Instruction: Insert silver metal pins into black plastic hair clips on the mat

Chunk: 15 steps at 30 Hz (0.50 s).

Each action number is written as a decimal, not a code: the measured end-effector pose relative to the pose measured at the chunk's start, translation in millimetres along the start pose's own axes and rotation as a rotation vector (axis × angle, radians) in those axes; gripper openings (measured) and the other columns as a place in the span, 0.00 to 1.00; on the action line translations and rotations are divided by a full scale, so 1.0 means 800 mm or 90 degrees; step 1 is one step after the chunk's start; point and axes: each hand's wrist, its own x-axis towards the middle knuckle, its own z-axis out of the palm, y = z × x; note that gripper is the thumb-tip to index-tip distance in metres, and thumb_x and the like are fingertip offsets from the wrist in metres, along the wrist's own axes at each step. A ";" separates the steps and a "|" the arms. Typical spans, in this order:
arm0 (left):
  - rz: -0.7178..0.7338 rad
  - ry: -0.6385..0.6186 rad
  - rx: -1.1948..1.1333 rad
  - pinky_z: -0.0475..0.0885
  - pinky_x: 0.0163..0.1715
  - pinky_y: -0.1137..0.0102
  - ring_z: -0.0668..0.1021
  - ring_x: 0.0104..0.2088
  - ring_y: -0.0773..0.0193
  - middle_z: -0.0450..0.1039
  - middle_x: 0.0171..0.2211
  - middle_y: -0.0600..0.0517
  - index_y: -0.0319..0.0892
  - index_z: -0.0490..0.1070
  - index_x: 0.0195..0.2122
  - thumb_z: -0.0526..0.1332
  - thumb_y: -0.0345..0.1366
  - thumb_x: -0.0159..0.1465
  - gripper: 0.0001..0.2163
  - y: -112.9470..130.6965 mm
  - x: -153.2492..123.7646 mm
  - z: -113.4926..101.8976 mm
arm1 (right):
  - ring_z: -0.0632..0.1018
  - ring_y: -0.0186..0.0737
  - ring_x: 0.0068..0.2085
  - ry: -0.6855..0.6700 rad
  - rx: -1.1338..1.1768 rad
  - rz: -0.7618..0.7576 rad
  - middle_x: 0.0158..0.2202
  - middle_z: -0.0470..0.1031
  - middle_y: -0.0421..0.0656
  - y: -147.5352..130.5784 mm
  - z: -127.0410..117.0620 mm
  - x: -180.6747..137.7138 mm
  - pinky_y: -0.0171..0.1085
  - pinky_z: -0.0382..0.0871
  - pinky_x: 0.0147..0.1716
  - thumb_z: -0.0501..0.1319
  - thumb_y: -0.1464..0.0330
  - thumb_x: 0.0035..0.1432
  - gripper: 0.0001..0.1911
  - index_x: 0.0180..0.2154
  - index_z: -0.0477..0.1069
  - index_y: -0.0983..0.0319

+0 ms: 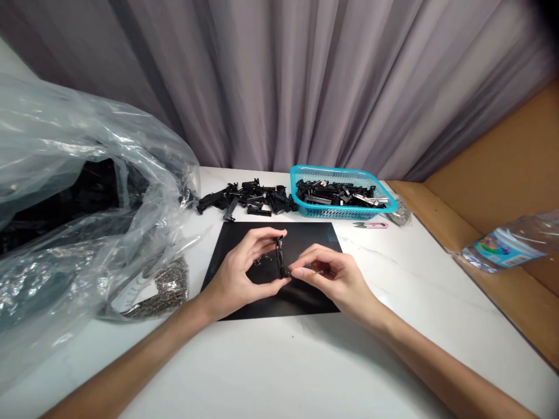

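Note:
My left hand (pixel 244 270) pinches a small black plastic clip (pixel 279 256) upright between thumb and fingers, above a black mat (pixel 305 302). My right hand (pixel 332 276) is closed beside it, fingertips touching the clip's lower end and holding a thin metal piece (pixel 318 272). A few small metal pieces (pixel 258 262) lie on the mat behind my left hand.
A pile of black clips (pixel 247 198) lies at the back of the white table, next to a teal basket (pixel 345 209) filled with more. A large plastic bag (pixel 87 203) fills the left; small metal parts (pixel 168 288) spill beside it. A cardboard box (pixel 502 192) and a bottle (pixel 510 244) are on the right.

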 end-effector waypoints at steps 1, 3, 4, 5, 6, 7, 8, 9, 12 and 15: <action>0.000 -0.001 0.015 0.70 0.67 0.56 0.75 0.63 0.53 0.71 0.62 0.45 0.49 0.64 0.61 0.73 0.31 0.58 0.31 0.001 0.000 0.000 | 0.72 0.34 0.30 0.008 -0.004 -0.006 0.37 0.79 0.43 0.000 0.000 -0.001 0.35 0.64 0.27 0.68 0.61 0.64 0.08 0.37 0.82 0.58; 0.012 -0.006 0.054 0.71 0.66 0.55 0.76 0.62 0.52 0.71 0.63 0.45 0.49 0.64 0.63 0.72 0.31 0.58 0.32 0.003 0.000 -0.001 | 0.72 0.34 0.30 0.019 -0.009 -0.017 0.37 0.79 0.43 0.000 0.001 -0.002 0.36 0.64 0.27 0.68 0.61 0.65 0.08 0.38 0.82 0.57; 0.024 -0.009 0.074 0.72 0.66 0.56 0.76 0.62 0.51 0.71 0.62 0.45 0.49 0.65 0.63 0.72 0.31 0.59 0.32 0.003 0.000 -0.001 | 0.73 0.35 0.31 0.018 -0.010 -0.021 0.37 0.79 0.42 -0.001 0.002 -0.002 0.35 0.64 0.27 0.68 0.62 0.65 0.07 0.38 0.82 0.57; 0.040 -0.012 0.093 0.73 0.65 0.56 0.76 0.62 0.51 0.71 0.62 0.45 0.49 0.65 0.63 0.71 0.31 0.59 0.32 0.003 0.000 -0.002 | 0.73 0.35 0.31 0.013 -0.012 -0.023 0.37 0.79 0.42 -0.002 0.002 -0.003 0.35 0.64 0.27 0.68 0.62 0.65 0.07 0.38 0.82 0.57; 0.055 -0.016 0.108 0.73 0.65 0.57 0.76 0.62 0.52 0.71 0.62 0.46 0.49 0.65 0.64 0.71 0.30 0.59 0.31 0.003 0.000 -0.002 | 0.73 0.35 0.31 0.004 -0.015 -0.024 0.37 0.79 0.42 -0.003 0.003 -0.004 0.35 0.64 0.27 0.67 0.62 0.65 0.07 0.38 0.82 0.57; 0.067 -0.018 0.120 0.73 0.65 0.57 0.75 0.62 0.52 0.70 0.63 0.46 0.49 0.65 0.64 0.70 0.30 0.59 0.32 0.002 0.000 -0.002 | 0.73 0.35 0.31 -0.006 -0.020 -0.026 0.38 0.79 0.42 -0.003 0.004 -0.004 0.36 0.64 0.27 0.67 0.62 0.65 0.07 0.38 0.82 0.57; 0.076 -0.020 0.128 0.73 0.65 0.58 0.75 0.62 0.52 0.70 0.63 0.46 0.50 0.64 0.65 0.70 0.29 0.60 0.32 0.000 0.000 -0.003 | 0.73 0.35 0.31 -0.013 -0.027 -0.030 0.38 0.79 0.42 -0.004 0.005 -0.005 0.36 0.64 0.27 0.67 0.63 0.66 0.07 0.38 0.82 0.57; 0.081 -0.022 0.133 0.72 0.65 0.58 0.74 0.63 0.52 0.69 0.64 0.46 0.50 0.64 0.65 0.70 0.29 0.60 0.33 -0.001 0.000 -0.003 | 0.73 0.35 0.32 -0.016 -0.034 -0.034 0.38 0.79 0.43 -0.004 0.006 -0.005 0.36 0.64 0.28 0.66 0.63 0.66 0.07 0.39 0.81 0.57; 0.086 -0.023 0.144 0.72 0.65 0.59 0.73 0.64 0.52 0.69 0.64 0.47 0.50 0.63 0.66 0.69 0.28 0.59 0.33 -0.003 0.000 -0.003 | 0.72 0.35 0.31 -0.007 -0.049 -0.047 0.38 0.79 0.43 -0.002 0.011 -0.007 0.36 0.64 0.28 0.64 0.64 0.68 0.07 0.39 0.81 0.58; 0.093 -0.027 0.159 0.72 0.65 0.59 0.74 0.63 0.52 0.70 0.63 0.46 0.49 0.63 0.65 0.69 0.28 0.59 0.33 -0.004 0.000 -0.003 | 0.71 0.36 0.31 0.022 -0.054 -0.057 0.37 0.78 0.43 0.002 0.017 -0.008 0.37 0.63 0.27 0.64 0.63 0.68 0.08 0.39 0.80 0.58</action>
